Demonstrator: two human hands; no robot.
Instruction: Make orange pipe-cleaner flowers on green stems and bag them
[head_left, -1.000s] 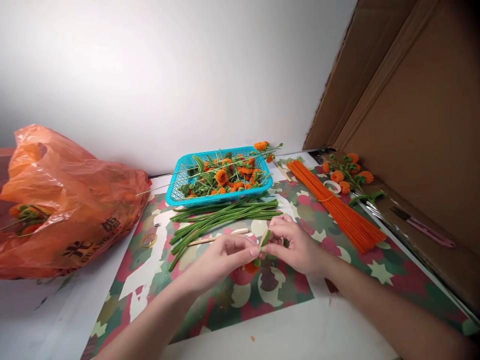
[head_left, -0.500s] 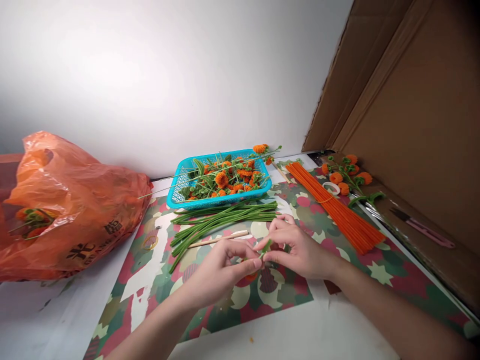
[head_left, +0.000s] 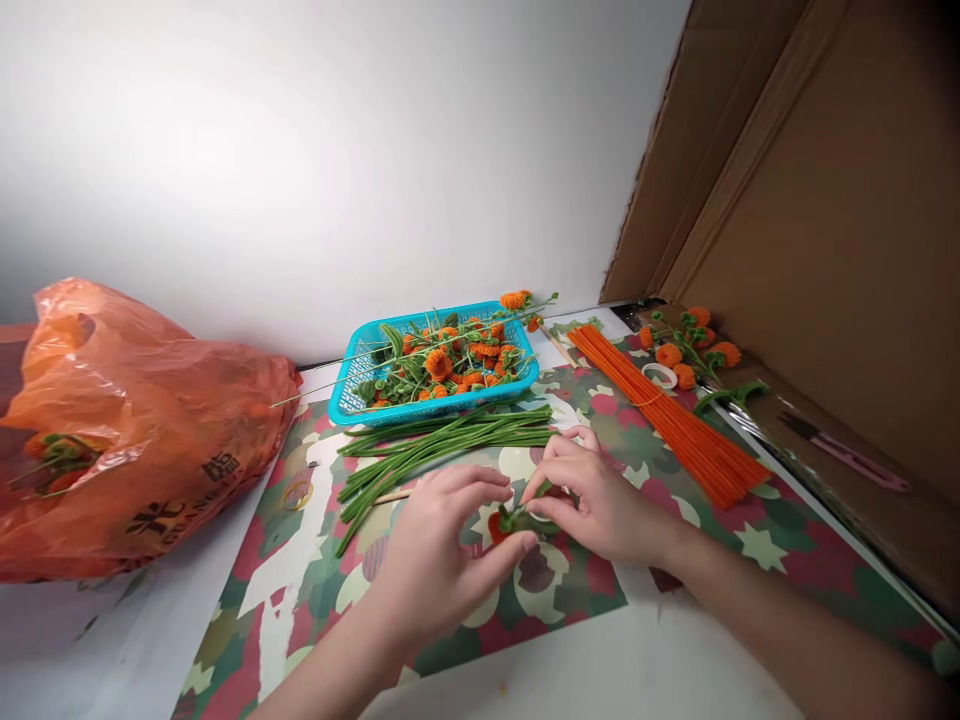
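Note:
A small orange flower with green at its base (head_left: 500, 524) hangs between my hands, over the camouflage-patterned sheet (head_left: 450, 640). Its thin green stem is pinched in the fingertips of my right hand (head_left: 589, 495). My left hand (head_left: 450, 545) is beside the flower on the left, thumb and fingers apart, holding nothing. Just beyond my hands lie loose green fuzzy stems (head_left: 442, 445), with a thin wooden stick (head_left: 391, 496) partly hidden behind my left hand.
Behind the stems, a blue basket (head_left: 442, 407) holds orange flowers. An orange plastic bag (head_left: 165, 430) sits left. Right are orange stems (head_left: 667, 415), a white tape ring (head_left: 660, 376), a flower spray (head_left: 705, 350), a pink-handled tool (head_left: 862, 465) and cardboard (head_left: 825, 200).
My left hand has let go and opened, moving slightly left. The orange flower between the hands shows more clearly. My right hand keeps its pinch. The view has shifted a little.

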